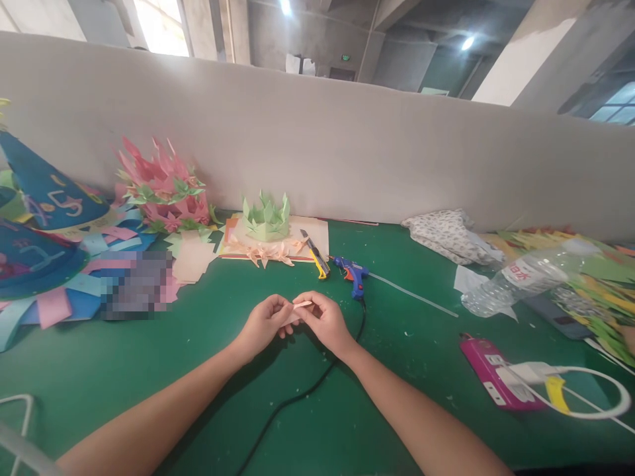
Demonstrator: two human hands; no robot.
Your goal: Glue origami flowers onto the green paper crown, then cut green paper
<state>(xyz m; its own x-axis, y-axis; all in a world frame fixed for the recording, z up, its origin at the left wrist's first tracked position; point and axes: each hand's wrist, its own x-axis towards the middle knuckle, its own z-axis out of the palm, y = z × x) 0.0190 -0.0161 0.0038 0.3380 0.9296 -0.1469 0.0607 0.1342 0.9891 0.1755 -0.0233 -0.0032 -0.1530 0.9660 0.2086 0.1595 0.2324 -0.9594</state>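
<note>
My left hand point(268, 322) and my right hand point(321, 318) meet above the green table, both closed on one small piece of pale peach paper point(301, 306). The fingers cover much of the paper, so its full shape is hidden. Just beyond my right hand lies a blue hot glue gun point(355, 276) with a long clear glue stick point(411, 293) sticking out behind it. A yellow utility knife point(315, 254) rests beside it, partly on a stack of paper sheets point(310, 228). On that stack stand a green paper crown point(266, 221) and several folded peach paper pieces point(268, 254).
Pink paper crowns point(171, 198) and blue cone hats point(54, 185) stand at the left among paper strips. To the right are a plastic bottle point(526, 277), a patterned cloth point(449, 235) and a magenta power strip point(496, 373). A black cord point(292, 400) runs beneath my right arm.
</note>
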